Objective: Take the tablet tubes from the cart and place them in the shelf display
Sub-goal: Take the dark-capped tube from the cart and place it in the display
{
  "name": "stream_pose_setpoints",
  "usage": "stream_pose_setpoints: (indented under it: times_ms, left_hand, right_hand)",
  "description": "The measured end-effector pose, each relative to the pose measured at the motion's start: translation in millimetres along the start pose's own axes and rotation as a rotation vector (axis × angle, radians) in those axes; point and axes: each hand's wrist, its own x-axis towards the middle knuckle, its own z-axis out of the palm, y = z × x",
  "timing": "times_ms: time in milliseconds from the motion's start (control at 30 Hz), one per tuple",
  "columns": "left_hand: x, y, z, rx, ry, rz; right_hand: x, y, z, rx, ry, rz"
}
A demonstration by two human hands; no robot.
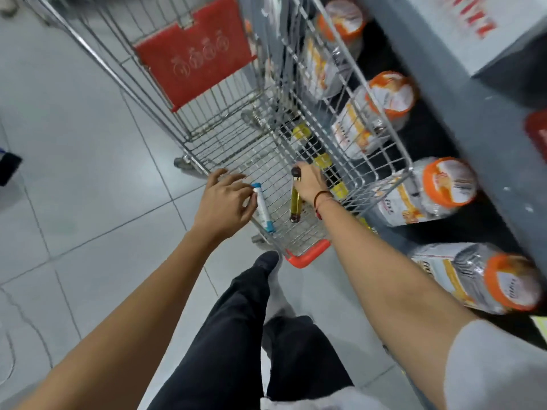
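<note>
Tablet tubes, head view: two are in hand above the near end of the cart (225, 119), both lifted clear of the wire floor. The white tube (262, 207), with blue caps at each end, is held at its upper end by the left hand (225, 202); the thumb and fingers (236, 180) pinch just below the top cap, and the rest of the tube hangs free toward the cart rim. The yellow tube (295, 199), dark-capped, runs along the palm side of the right hand (309, 184), whose fingers are curled closed around its upper part; only the cap shows above them.

Assessment: both tubes look light, rigid and smooth-walled, so likely slippery. A grip at mid-body would steady them better than one near the cap, which may pop off under load.

The shelf (461, 119) stands to the right, just beside the cart, stocked with orange-lidded jars (444, 187). Which compartment takes the tubes cannot be told.
</note>
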Motion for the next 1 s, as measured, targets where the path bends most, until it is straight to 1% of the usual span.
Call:
stream_pose_setpoints:
  times_ms: [100, 200, 267, 367, 467, 600, 667, 800, 900, 1000]
  left_hand:
    - [0, 3, -4, -0.004, -0.038, -0.009]
    - [7, 13, -9, -0.045, -0.022, -0.036]
    - [21, 31, -16, -0.084, -0.023, -0.016]
    - [50, 76, -29, -0.119, -0.017, 0.101]
    - [79, 129, -42, -0.148, 0.02, 0.25]
    - [107, 200, -56, -0.201, 0.051, 0.5]
    - [114, 233, -59, -0.226, 0.061, 0.598]
    - [117, 286, -53, -0.186, -0.011, 0.747]
    - [118, 309, -45, -0.151, -0.042, 0.855]
    - [121, 317, -38, -0.109, -0.058, 0.896]
  right_hand:
    - [-29, -3, -48, 0.061, 0.099, -0.024]
    - [-60, -2, -101, 0.116, 0.208, -0.049]
    - [-84, -1, -138, 0.142, 0.316, -0.076]
    - [-123, 3, -189, 0.155, 0.494, -0.105]
    - [-163, 14, -231, 0.136, 0.613, -0.104]
    - [-218, 37, -275, 0.143, 0.792, -0.098]
    - [-242, 51, -294, 0.186, 0.836, -0.065]
    - [-282, 78, -320, 0.219, 0.873, -0.002]
    - [-303, 92, -333, 0.208, 0.924, 0.046]
    - [-315, 105, -341, 0.158, 0.952, 0.099]
